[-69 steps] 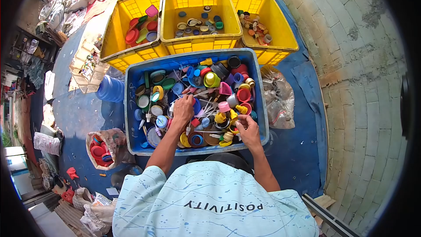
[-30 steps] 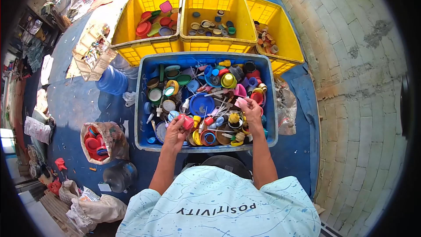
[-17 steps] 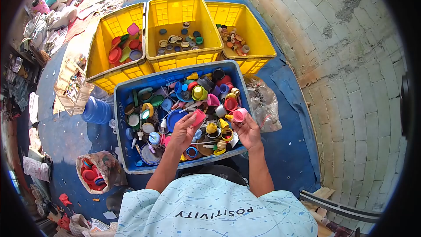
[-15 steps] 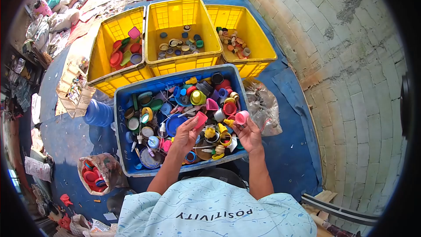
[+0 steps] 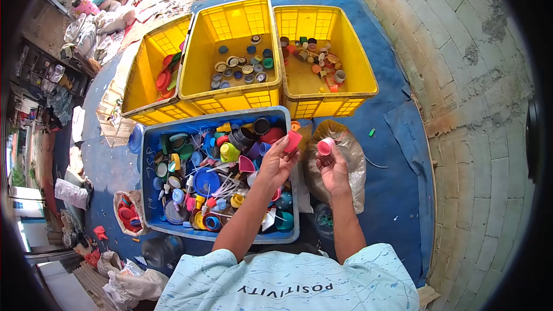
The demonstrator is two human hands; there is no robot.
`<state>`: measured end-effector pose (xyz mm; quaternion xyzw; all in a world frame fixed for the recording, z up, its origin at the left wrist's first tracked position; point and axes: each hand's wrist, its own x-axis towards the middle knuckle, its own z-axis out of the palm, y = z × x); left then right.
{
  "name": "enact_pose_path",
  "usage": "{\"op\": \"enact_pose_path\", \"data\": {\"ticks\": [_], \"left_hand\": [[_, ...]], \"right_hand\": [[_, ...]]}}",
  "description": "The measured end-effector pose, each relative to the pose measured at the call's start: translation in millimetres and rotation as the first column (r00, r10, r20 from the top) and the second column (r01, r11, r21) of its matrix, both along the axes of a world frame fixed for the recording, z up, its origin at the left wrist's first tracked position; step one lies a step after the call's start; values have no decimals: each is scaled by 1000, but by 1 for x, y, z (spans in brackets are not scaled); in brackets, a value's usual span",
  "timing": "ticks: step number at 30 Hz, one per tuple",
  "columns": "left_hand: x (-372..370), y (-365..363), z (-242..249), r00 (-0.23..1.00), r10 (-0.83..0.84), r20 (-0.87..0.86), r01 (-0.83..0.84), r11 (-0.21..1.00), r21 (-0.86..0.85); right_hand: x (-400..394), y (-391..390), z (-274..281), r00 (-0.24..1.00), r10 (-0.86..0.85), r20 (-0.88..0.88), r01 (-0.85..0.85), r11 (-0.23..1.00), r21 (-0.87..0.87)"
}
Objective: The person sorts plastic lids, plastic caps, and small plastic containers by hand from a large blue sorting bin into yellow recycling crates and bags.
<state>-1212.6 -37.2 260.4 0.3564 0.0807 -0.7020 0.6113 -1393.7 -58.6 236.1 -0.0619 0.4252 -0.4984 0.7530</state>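
Observation:
My left hand [image 5: 279, 164] is closed on a reddish-pink plastic cap [image 5: 293, 140], above the right rim of a blue crate [image 5: 289, 196]. Just to the right, my right hand [image 5: 334, 174] grips a pink plastic cap [image 5: 325, 147], its hollow side showing, over a clear plastic bag [image 5: 351, 164]. The two caps are apart. Beneath my left forearm, the blue crate is heaped with mixed plastic lids, including a blue round lid [image 5: 207, 181], a lime-green cap [image 5: 229, 152] and a magenta scoop-like piece [image 5: 246, 164].
Behind the blue crate stand three yellow crates: left [image 5: 135, 99], middle [image 5: 230, 91] and right [image 5: 331, 97], each with sorted caps inside. A sack [image 5: 136, 226] of red lids lies at left. A block wall [image 5: 472, 138] rises at right.
My view has turned toward the right. Both hands, still holding the pink caps, have shifted from over the middle of the blue crate to its right edge and the plastic bag.

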Motion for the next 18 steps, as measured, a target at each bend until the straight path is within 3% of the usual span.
{"op": "enact_pose_path", "data": {"ticks": [11, 13, 14, 16, 18], "left_hand": [[-63, -123, -37, 998, 24, 58, -29, 995, 91], [-64, -160, -28, 997, 38, 68, -42, 997, 68], [-62, -180, -25, 994, 63, 84, -62, 998, -21], [-58, -208, -3, 978, 118, 172, -100, 989, -111], [-46, -215, 21, 978, 102, 179, -92, 994, -65]], "right_hand": [[-33, -91, -22, 999, 24, 21, -24, 999, 35], [-29, -133, -24, 1000, -22, -14, 21, 998, -66], [-28, -158, -16, 1000, -10, -7, 8, 986, -167], [-24, -200, -6, 990, -53, -133, 19, 969, -248], [-24, -223, -11, 971, -121, -204, 60, 957, -283]]}}
